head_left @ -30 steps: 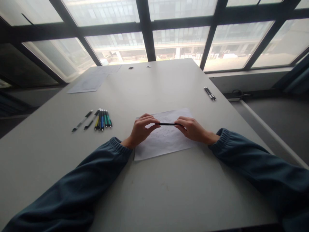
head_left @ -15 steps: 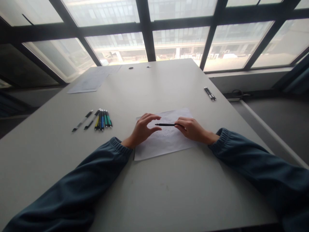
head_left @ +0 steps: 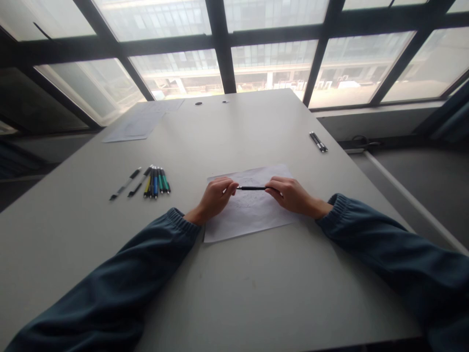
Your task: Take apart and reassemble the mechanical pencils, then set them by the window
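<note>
A slim black pen (head_left: 252, 188) is held level between my two hands, above a white sheet of paper (head_left: 234, 227) with faint marks on it. My right hand (head_left: 289, 193) pinches the pen's right end between thumb and fingers. At the other end, my left hand (head_left: 217, 196) is closed with thumb and fingertips together at the pen's tip. Whether the left fingers hold the tip itself or a small part on it is hidden.
Left of the paper lie several pens (head_left: 155, 182) in a row, with yellow, blue and green barrels. Two black-and-silver pens (head_left: 318, 142) rest near the table's right edge. Printed sheets (head_left: 132, 124) lie at the far left of the white table (head_left: 234, 298), before tall windows.
My left hand, whose thumb and fingers were spread apart around the pen's tip, has closed onto that end. The right hand and the pen are nearly where they were.
</note>
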A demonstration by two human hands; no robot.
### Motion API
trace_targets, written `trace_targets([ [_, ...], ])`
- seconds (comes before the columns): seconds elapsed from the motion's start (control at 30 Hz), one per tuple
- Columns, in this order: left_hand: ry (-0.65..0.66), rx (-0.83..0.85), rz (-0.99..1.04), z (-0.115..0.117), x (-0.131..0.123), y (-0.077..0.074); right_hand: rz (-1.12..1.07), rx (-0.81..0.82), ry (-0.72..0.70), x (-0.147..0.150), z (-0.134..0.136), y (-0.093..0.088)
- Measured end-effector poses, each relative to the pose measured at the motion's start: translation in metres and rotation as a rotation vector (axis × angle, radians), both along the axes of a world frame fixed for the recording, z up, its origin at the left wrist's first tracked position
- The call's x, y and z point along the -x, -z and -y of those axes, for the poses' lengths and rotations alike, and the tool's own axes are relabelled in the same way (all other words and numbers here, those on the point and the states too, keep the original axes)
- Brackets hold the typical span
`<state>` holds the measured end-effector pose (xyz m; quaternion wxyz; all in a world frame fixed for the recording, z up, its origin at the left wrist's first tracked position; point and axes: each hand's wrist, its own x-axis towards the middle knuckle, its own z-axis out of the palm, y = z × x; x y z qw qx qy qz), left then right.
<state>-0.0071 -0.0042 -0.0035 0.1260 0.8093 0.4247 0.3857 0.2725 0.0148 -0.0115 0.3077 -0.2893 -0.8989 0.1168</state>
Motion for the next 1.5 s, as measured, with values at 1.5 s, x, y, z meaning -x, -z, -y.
trace_targets([
  [1.5, 0.022, -0.116, 0.020, 0.0032, -0.0037, -0.0053, 0.004, -0.002, -0.004, -0.0003, -0.0006, -0.0009],
])
